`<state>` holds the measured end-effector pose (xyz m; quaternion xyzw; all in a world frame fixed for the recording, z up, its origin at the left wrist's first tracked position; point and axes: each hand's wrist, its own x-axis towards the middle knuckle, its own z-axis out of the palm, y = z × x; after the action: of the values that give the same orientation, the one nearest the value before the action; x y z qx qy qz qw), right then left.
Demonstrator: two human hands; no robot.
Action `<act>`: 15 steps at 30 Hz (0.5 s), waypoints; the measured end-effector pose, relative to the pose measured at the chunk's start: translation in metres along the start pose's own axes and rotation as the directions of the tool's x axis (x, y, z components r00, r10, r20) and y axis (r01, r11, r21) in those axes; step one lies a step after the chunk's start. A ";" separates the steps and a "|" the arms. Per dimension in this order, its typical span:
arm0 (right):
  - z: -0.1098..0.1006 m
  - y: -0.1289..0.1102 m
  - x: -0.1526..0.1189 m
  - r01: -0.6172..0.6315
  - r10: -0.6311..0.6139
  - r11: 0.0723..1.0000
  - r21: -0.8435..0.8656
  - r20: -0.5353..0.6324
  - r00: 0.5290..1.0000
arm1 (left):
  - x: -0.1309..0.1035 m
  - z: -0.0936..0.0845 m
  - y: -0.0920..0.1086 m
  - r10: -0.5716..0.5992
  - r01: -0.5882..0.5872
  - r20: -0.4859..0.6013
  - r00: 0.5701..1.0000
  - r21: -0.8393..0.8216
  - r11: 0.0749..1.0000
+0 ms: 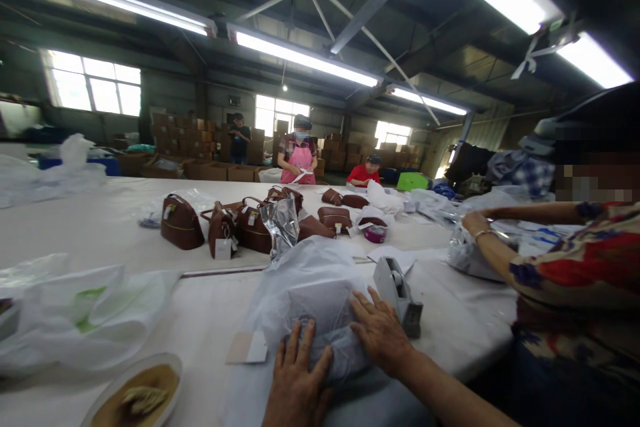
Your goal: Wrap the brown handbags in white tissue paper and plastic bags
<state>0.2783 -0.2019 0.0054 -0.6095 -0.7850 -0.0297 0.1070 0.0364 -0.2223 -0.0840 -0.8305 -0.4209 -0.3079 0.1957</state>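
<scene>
A bulky item wrapped in white translucent tissue paper lies in front of me; a darker shape shows faintly through the wrap, too veiled to name. My left hand rests on its near side, fingers spread. On its right side lies my right hand, fingers stretched out and flat against the wrap. Just beyond that hand stands a grey tape dispenser. A beige and white card sits at the wrap's left edge.
Several brown handbags with tags stand mid-table beside crumpled silver foil. At front left are a white plastic bag and a bowl. A co-worker's arm handles plastic at right. Other people stand or sit beyond the table.
</scene>
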 end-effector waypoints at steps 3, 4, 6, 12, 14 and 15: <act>-0.001 0.004 0.000 0.032 -0.032 0.999 0.022 -0.004 0.999 | 0.001 -0.002 -0.002 0.023 -0.023 0.003 1.000 0.025 0.999; 0.000 0.004 -0.003 0.080 -0.081 0.996 0.039 0.014 0.997 | 0.001 -0.003 -0.003 0.029 -0.029 0.003 1.000 0.029 0.999; 0.003 0.004 -0.007 0.137 -0.142 0.988 0.069 0.060 0.988 | 0.002 -0.005 -0.003 0.040 -0.040 0.007 0.999 0.024 0.999; -0.001 0.003 0.000 -0.007 0.005 0.999 0.047 0.047 0.999 | 0.003 -0.009 0.000 0.017 -0.017 0.052 0.999 0.002 1.000; -0.002 -0.002 -0.004 0.133 -0.133 0.990 0.051 -0.001 0.991 | 0.003 -0.011 0.002 0.018 -0.019 0.069 0.997 0.014 1.000; 0.000 -0.005 -0.008 0.229 -0.229 0.972 0.060 -0.007 0.973 | 0.003 -0.012 0.002 0.017 -0.018 0.075 0.997 0.019 1.000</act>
<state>0.2754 -0.2112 0.0042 -0.5112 -0.8506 -0.0184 0.1213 0.0355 -0.2285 -0.0730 -0.8432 -0.4235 -0.2708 0.1906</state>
